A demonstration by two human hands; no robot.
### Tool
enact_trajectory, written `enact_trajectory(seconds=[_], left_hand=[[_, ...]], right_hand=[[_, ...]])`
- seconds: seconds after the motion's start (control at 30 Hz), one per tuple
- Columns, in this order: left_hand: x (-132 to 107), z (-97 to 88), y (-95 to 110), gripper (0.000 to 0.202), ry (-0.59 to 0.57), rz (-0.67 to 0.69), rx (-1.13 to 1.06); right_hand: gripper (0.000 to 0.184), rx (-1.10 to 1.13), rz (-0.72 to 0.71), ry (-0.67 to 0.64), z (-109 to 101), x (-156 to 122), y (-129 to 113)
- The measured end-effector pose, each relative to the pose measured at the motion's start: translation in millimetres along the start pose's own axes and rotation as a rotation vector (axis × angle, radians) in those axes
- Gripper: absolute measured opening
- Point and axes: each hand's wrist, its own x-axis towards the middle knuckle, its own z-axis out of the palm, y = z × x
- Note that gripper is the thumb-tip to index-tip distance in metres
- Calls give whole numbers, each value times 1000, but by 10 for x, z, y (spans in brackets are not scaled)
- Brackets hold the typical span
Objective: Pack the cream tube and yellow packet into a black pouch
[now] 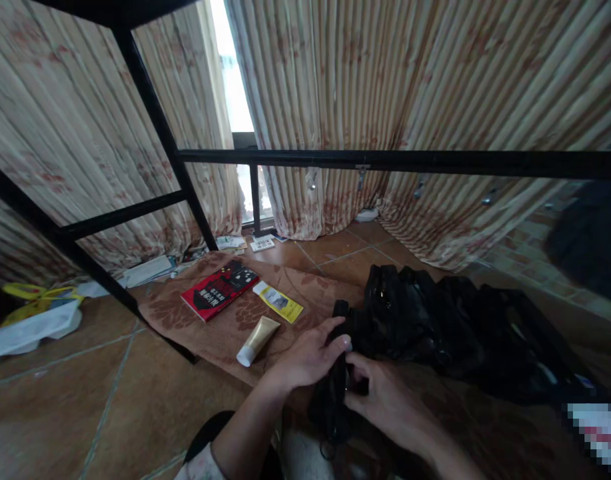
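Note:
A small black bag (332,407) with a ring at its near end lies in front of me. My left hand (310,353) grips its far edge, with the thumb over the top and the other fingers partly hidden. From the right, my right hand (378,390) pinches the bag's side with curled fingers; exactly what the fingertips hold is hidden. Just left of my left hand are a gold tube with a white cap (256,341) and a yellow and white tube (279,302). Beyond them rests a red and black book (219,289).
A large black bag (425,320) slumps on the right of the brown patterned cloth (305,273). A black metal rail (335,159) crosses beyond it, with posts at left. Papers (148,271) and a yellow bag (35,297) lie on the tiled floor. Striped curtains (325,87) hang behind.

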Motion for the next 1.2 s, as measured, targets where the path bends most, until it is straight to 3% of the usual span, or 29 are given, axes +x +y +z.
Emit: enact_trajectory(seconds=[0.2, 0.4, 0.53, 0.67, 0.8, 0.93, 1.07, 1.2], left_hand=[[-16, -80, 8, 53, 25, 37, 12], [-1, -107, -38, 51, 56, 35, -47], [34, -115, -87, 52, 140, 57, -70], [59, -161, -115, 55, 266, 4, -18], [63, -211, -134, 55, 264, -51, 58], [62, -331, -214, 51, 290, -128, 180], [33, -615, -404, 44, 361, -265, 293], [-80, -920, -657, 30, 413, -414, 385]], right_hand=[[11, 31, -18, 97, 61, 11, -37], [23, 111, 34, 25, 28, 5, -35], [36, 227, 13, 20, -31, -27, 24], [29, 191, -22, 55, -85, -76, 29], [25, 178, -51, 186, -146, -110, 39], [27, 246, -134, 448, -191, -113, 142], [22, 231, -200, 633, -209, -127, 234], [23, 217, -195, 660, -195, -157, 311]])
